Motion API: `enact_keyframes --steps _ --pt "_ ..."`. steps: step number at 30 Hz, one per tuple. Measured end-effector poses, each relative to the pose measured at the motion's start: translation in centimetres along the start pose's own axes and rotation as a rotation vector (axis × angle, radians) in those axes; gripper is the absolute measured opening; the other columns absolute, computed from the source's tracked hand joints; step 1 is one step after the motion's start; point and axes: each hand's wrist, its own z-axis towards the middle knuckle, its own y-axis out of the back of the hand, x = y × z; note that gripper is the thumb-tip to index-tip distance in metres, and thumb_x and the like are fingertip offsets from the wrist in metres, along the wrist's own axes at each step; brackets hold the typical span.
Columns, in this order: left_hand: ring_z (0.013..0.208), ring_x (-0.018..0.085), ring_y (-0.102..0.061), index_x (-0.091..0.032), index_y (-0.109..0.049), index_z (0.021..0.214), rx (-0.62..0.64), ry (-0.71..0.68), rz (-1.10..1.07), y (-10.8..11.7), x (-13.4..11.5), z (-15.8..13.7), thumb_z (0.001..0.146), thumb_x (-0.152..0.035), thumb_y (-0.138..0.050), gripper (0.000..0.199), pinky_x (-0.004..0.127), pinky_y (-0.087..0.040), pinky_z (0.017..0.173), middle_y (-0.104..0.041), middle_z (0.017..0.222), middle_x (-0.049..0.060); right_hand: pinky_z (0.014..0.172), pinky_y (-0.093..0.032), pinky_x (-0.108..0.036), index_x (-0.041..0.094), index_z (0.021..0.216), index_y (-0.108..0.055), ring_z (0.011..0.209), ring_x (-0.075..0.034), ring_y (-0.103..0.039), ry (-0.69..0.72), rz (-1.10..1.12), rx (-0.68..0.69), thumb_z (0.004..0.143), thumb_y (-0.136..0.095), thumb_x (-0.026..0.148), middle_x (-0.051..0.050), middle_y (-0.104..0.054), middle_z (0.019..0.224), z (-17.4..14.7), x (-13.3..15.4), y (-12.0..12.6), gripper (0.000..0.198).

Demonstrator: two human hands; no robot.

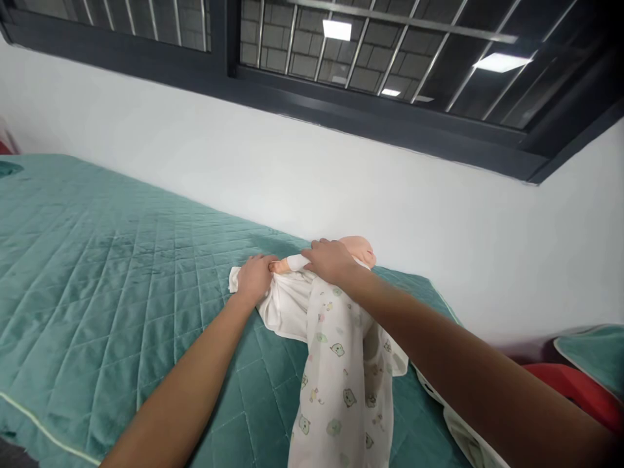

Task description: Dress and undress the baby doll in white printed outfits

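Note:
A baby doll lies on a green quilted cover (pixel 160 286), its bald pink head (pixel 361 249) toward the wall. White baby clothing (pixel 337 370), printed with small green animals, covers its body and trails toward me; a plain white part (pixel 288 307) spreads to the left. My left hand (pixel 254 281) is closed on the white cloth, beside the doll's small hand (pixel 279 266). My right hand (pixel 329 260) curls over the doll's white-sleeved arm (pixel 297 262), close to its head. Its fingertips are partly hidden, and so is much of the doll's body.
A white wall (pixel 205 156) runs behind the cover, below a dark-framed window (pixel 312 107) with metal bars. At the right lie a red item (pixel 565 387) and a green padded piece (pixel 595 351). The cover has a pale piped edge (pixel 43 429) at front left.

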Motion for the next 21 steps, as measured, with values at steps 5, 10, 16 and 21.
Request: enact_keyframes --steps 5,10,16,21 --pt "0.106 0.028 -0.056 -0.024 -0.064 0.113 0.002 -0.014 0.071 0.0 -0.1 0.1 0.087 -0.012 -0.044 0.035 0.036 -0.045 0.085 -0.066 0.111 0.008 0.074 -0.043 -0.034 0.021 0.11 -0.063 0.098 -0.027 -0.06 -0.028 0.04 -0.01 0.093 -0.05 0.042 -0.012 -0.065 0.108 0.1 0.1 -0.2 0.03" --pt "0.112 0.03 -0.052 -0.02 -0.059 0.114 -0.036 -0.039 0.143 0.4 -1.0 -0.3 0.09 -0.012 -0.04 0.032 0.042 -0.043 0.09 -0.062 0.115 0.012 0.074 -0.045 -0.035 0.022 0.112 -0.061 0.098 -0.028 -0.061 -0.052 0.125 -0.007 0.092 -0.051 0.044 -0.011 -0.066 0.108 1.2 1.2 -1.1 0.031" --pt "0.12 0.03 -0.048 -0.025 -0.055 0.123 -0.07 -0.21 0.22 0.3 -1.6 -0.4 0.089 -0.018 -0.05 0.036 0.054 -0.027 0.108 -0.06 0.123 0.01 0.082 -0.045 -0.035 0.024 0.12 -0.059 0.104 -0.025 -0.061 -0.04 0.252 -0.037 0.093 -0.05 0.04 -0.008 -0.067 0.113 1.0 1.8 -1.7 0.033" --pt "0.121 0.029 -0.05 -0.025 -0.048 0.134 -0.073 -0.302 0.167 -0.1 -1.3 -0.4 0.089 -0.026 -0.056 0.046 0.054 -0.02 0.113 -0.06 0.126 0.009 0.101 -0.039 -0.035 0.023 0.127 -0.057 0.12 -0.021 -0.054 -0.196 0.623 -0.286 0.097 -0.041 0.033 -0.006 -0.062 0.131 -4.0 0.3 -2.8 0.036"
